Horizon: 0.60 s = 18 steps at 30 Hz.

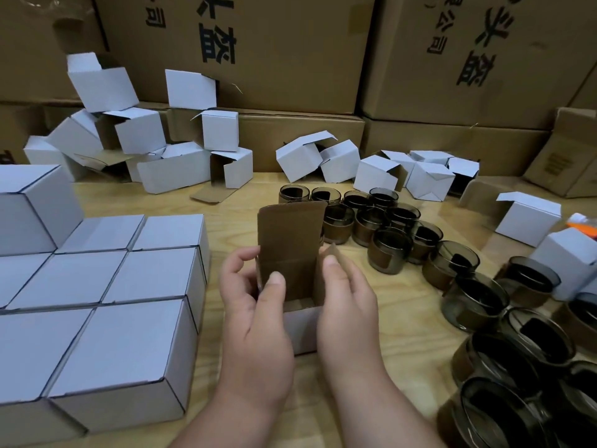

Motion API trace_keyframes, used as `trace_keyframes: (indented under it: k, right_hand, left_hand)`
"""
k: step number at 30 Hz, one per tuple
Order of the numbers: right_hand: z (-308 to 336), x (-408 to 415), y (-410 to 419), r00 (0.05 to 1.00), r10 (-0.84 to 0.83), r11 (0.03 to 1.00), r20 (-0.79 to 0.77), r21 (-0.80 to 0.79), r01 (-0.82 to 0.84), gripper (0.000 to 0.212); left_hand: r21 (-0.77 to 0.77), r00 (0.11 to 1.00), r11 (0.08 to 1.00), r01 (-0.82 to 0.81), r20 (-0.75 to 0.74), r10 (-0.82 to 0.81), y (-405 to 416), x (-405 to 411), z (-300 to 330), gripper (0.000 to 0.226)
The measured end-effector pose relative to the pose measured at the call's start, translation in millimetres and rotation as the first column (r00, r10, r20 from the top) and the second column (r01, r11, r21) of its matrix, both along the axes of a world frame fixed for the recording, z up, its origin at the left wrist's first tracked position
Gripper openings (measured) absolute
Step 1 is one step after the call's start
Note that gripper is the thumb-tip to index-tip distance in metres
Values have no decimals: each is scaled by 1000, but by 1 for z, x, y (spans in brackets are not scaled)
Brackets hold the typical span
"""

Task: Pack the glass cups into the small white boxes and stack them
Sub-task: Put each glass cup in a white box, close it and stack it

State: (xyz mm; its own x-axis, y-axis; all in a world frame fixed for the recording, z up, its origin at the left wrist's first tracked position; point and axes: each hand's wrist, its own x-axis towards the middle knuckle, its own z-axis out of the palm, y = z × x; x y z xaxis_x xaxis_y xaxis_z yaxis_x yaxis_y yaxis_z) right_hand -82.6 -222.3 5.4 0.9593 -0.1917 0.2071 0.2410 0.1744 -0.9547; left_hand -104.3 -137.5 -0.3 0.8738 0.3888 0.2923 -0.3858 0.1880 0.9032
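Nearby: glass cups [384,221] right, closed boxes [106,305] left.

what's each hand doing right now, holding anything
Left hand: grips the left side of the small open white cardboard box.
Right hand: holds that box's right side, thumb on the side flap.

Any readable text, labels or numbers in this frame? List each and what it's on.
"头盔": large black print, turned sideways, on the big brown carton behind the centre.
"头盔": same print on the brown carton at right.
"公司": tail of a smaller line, partly cut off, on both cartons.
Brown box at far right: faint print, too blurred to read.
Small white boxes and glass cups: no text visible.
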Motion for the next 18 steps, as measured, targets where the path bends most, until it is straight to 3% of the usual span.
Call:
trace_keyframes:
  k: [2, 6, 11, 12, 16, 18]
  right_hand:
    - [1, -1, -1, 999, -32, 999, -31, 24, 33, 36]
    - [-4, 2, -4, 985, -150, 989, -89, -12, 149, 21]
    - [-5, 5, -4, 968, -228, 973, -103, -38, 226, 20]
    - [-4, 5, -4, 969, -230, 973, -95, -14, 230, 17]
    - [-2, 11, -11, 975, -129, 951, -182, 256, 174, 48]
    - [0, 18, -16, 961, -126, 923, -244, 327, 204, 48]
  left_hand:
    - [-7, 1000, 1000, 5, 2, -5, 0, -2, 3, 31]
    - [-12, 1000, 1000, -5, -19, 5, 2, -4, 5, 37]
    - [72, 998, 996, -48, -27, 51, 5, -2, 0, 42]
    - [107, 996, 991, -82, -16, 84, 7, -2, -2, 42]
    - [260, 978, 944, -204, 18, 206, 12, -4, -4, 45]
    - [318, 970, 917, -241, 38, 241, 12, -6, -4, 47]
